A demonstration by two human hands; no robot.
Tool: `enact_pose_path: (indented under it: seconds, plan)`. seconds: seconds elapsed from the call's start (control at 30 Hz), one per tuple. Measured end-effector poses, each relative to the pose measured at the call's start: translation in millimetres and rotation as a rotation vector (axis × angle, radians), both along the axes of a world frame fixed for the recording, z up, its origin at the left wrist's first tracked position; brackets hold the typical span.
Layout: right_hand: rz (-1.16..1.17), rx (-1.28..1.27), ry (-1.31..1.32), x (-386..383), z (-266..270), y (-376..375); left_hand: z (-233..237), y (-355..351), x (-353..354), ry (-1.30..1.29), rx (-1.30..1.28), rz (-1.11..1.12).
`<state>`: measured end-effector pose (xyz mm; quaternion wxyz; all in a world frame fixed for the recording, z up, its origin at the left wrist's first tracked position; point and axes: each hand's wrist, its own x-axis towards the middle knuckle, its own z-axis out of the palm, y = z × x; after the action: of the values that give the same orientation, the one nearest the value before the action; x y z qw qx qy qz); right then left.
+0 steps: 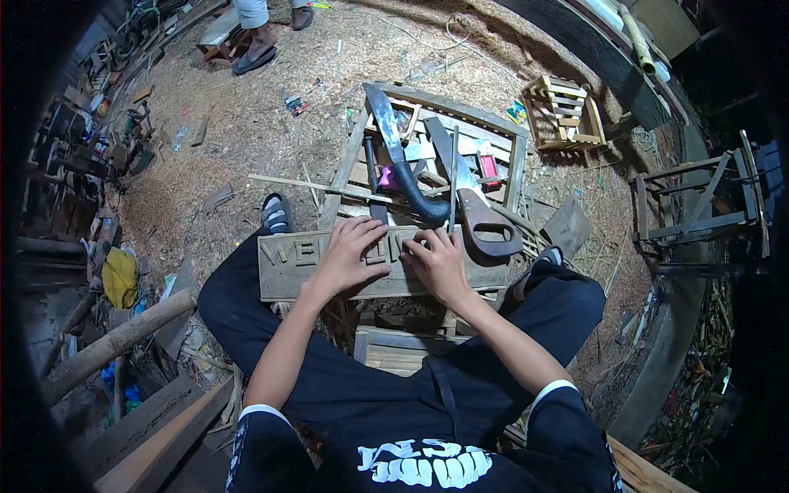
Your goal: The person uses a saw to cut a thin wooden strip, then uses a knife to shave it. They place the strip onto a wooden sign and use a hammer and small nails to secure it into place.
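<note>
A long wooden board (283, 271) with raised carved letters lies across in front of my lap; "WE" and part of more letters can be read, and the middle is covered by my hands. My left hand (349, 256) rests on the board, fingers spread and thumb out. Just to its right, my right hand (440, 264) bends over the lettering with its fingers curled together; whatever they hold, if anything, is hidden. Right beyond the board are a handsaw (485, 222), a large curved blade with a black handle (403, 168) and a thin rod (454, 172).
Beneath the tools is a slatted wooden frame (345, 168). A small wooden crate (565, 115) sits at the upper right, near a wooden stand (699, 197). Another person's feet (256, 56) are at the top left. A log (119, 345) juts in at left.
</note>
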<state>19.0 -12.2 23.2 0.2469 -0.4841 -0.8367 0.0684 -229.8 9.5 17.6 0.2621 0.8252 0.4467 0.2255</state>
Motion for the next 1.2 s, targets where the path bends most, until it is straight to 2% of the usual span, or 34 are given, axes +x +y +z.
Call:
enact_pose_path:
  seconds: [1.13, 1.2]
  plan:
    - [-0.013, -0.006, -0.016, 1, -1, 0, 3, 3, 13, 0.028, 0.024, -0.037]
    - [-0.013, -0.009, -0.014, 1, 0, 0, 6, 2, 14, 0.009, -0.037, -0.012]
